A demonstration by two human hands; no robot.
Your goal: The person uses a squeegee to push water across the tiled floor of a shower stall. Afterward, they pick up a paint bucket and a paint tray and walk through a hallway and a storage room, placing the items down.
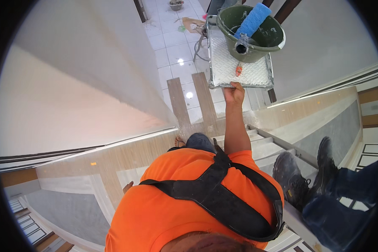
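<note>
My right arm reaches forward, and my right hand [234,94] is closed on the near edge of a white, diamond-patterned tray [221,67] with a metal rim. A green bucket [258,55] smeared with white is over the tray's far part. Inside the bucket leans a blue paint roller [253,20]. A small orange piece [238,69] lies on the tray close to my fingers. Only a bit of my left hand [128,187] shows beside my orange shirt; most of its fingers are hidden, and whatever it touches cannot be seen.
Another person's dusty boots [287,176] and jeans are close on my right, by a metal ladder [266,147]. Two wood-look planks [179,101] lie on white floor tiles [164,42]. Farther off are a small bowl [176,6] and scraps. A pale wall [92,84] bounds the left.
</note>
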